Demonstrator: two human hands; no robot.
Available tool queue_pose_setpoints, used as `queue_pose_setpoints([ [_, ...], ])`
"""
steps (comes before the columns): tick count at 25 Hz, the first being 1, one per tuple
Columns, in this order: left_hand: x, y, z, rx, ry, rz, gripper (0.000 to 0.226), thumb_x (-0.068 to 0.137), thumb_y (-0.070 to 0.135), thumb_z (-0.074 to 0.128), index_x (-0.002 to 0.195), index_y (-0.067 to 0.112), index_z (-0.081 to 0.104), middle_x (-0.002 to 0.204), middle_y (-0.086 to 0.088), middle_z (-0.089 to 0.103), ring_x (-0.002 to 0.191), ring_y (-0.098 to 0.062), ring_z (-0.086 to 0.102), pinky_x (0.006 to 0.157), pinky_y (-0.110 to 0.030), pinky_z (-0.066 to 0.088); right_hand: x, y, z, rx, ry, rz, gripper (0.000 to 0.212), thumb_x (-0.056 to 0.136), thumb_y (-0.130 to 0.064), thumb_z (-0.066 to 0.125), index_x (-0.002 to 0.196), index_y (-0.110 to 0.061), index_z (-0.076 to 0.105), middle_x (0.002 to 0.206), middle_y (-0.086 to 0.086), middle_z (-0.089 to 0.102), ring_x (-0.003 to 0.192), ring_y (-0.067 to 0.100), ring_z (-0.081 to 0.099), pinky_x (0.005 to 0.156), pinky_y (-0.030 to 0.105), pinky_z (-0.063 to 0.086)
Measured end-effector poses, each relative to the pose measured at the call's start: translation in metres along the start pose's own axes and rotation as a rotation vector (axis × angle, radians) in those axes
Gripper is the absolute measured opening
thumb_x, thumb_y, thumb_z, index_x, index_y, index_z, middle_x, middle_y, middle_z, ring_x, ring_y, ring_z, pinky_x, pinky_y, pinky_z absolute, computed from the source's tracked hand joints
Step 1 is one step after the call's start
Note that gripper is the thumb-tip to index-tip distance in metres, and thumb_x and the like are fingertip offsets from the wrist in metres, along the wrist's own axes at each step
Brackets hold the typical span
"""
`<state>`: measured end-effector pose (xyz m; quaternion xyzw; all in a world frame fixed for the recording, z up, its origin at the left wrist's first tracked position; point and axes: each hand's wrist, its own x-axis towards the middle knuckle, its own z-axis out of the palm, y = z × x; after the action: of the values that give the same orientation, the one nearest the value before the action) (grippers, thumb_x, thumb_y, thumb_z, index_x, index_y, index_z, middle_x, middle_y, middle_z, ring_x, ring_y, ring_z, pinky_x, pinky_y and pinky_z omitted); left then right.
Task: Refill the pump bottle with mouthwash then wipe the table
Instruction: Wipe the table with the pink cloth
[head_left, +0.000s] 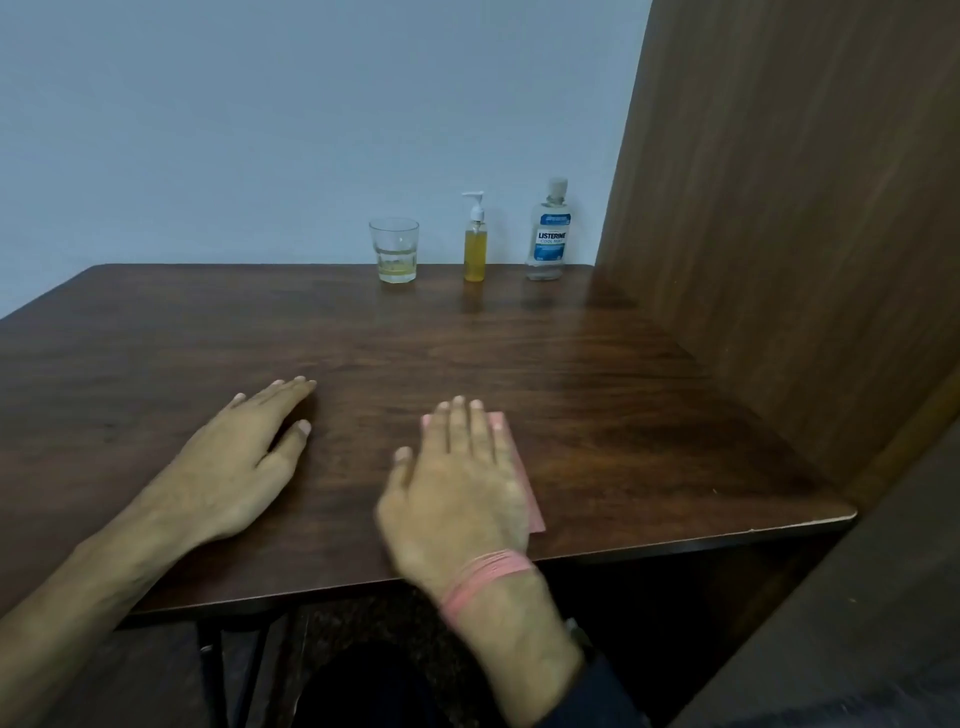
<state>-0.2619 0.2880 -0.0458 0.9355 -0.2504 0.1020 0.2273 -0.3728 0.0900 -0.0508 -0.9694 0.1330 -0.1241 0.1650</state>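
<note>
At the back of the dark wooden table (597, 389), by the wall, a pump bottle (475, 244) with a white pump stands upright, holding yellow liquid. Right of it is a capped Listerine mouthwash bottle (548, 234), which looks nearly empty. My right hand (462, 483) lies flat, fingers spread, pressing on a pink cloth (524, 483) near the front edge; only the cloth's right side and top corners show. My left hand (244, 457) rests palm down on the bare table, fingers apart, holding nothing.
A clear glass (394, 250) with a little yellowish liquid stands left of the pump bottle. A wooden panel (779, 234) rises along the table's right side. A pale wall runs behind the table. My dark-clothed lap shows below the front edge.
</note>
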Motion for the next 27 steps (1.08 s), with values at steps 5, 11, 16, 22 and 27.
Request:
queue_pose_setpoints([
  [5, -0.011, 0.010, -0.020, -0.221, 0.230, -0.104, 0.036, 0.113, 0.007, 0.061, 0.148, 0.010, 0.070, 0.147, -0.010, 0.074, 0.135, -0.031, 0.069, 0.118, -0.046, 0.050, 0.002, -0.084, 0.031, 0.058, -0.174, -0.218, 0.063, 0.117, -0.024, 0.027, 0.171, 0.000, 0.002, 0.181, 0.018, 0.004, 0.168, 0.030, -0.004, 0.130, 0.046, -0.018],
  [11, -0.047, 0.010, -0.029, -0.279, 0.224, -0.330, 0.012, 0.101, 0.037, 0.078, 0.090, 0.039, 0.082, 0.092, 0.018, 0.074, 0.087, 0.000, 0.071, 0.085, -0.030, 0.053, -0.004, -0.030, -0.043, 0.215, -0.110, -0.169, 0.052, 0.103, -0.046, 0.054, 0.151, -0.025, 0.056, 0.160, 0.000, 0.051, 0.151, 0.023, 0.045, 0.119, 0.041, 0.040],
  [16, -0.063, 0.026, -0.027, -0.284, 0.124, -0.257, 0.005, 0.098, 0.042, 0.084, 0.095, 0.046, 0.084, 0.091, 0.035, 0.075, 0.082, 0.004, 0.070, 0.075, -0.023, 0.050, -0.003, -0.010, -0.067, 0.185, -0.230, -0.014, 0.042, 0.087, -0.064, 0.074, 0.111, -0.030, 0.073, 0.109, -0.010, 0.076, 0.107, 0.022, 0.073, 0.097, 0.041, 0.059],
  [22, -0.058, 0.023, -0.037, -0.435, 0.058, -0.332, 0.013, 0.094, 0.047, 0.091, 0.100, 0.039, 0.084, 0.095, 0.026, 0.083, 0.082, -0.002, 0.076, 0.091, -0.031, 0.062, 0.018, -0.020, -0.057, 0.261, -0.247, 0.031, 0.038, 0.085, -0.062, 0.082, 0.109, -0.035, 0.072, 0.098, -0.008, 0.078, 0.098, 0.018, 0.076, 0.094, 0.041, 0.062],
  [27, -0.059, 0.022, -0.032, -0.401, 0.079, -0.313, 0.016, 0.089, 0.049, 0.095, 0.094, 0.039, 0.084, 0.091, 0.027, 0.082, 0.072, 0.000, 0.071, 0.077, -0.023, 0.057, 0.045, -0.016, -0.049, 0.449, -0.322, 0.062, 0.020, 0.079, -0.039, 0.097, 0.080, -0.027, 0.081, 0.092, -0.006, 0.081, 0.086, 0.015, 0.073, 0.084, 0.036, 0.063],
])
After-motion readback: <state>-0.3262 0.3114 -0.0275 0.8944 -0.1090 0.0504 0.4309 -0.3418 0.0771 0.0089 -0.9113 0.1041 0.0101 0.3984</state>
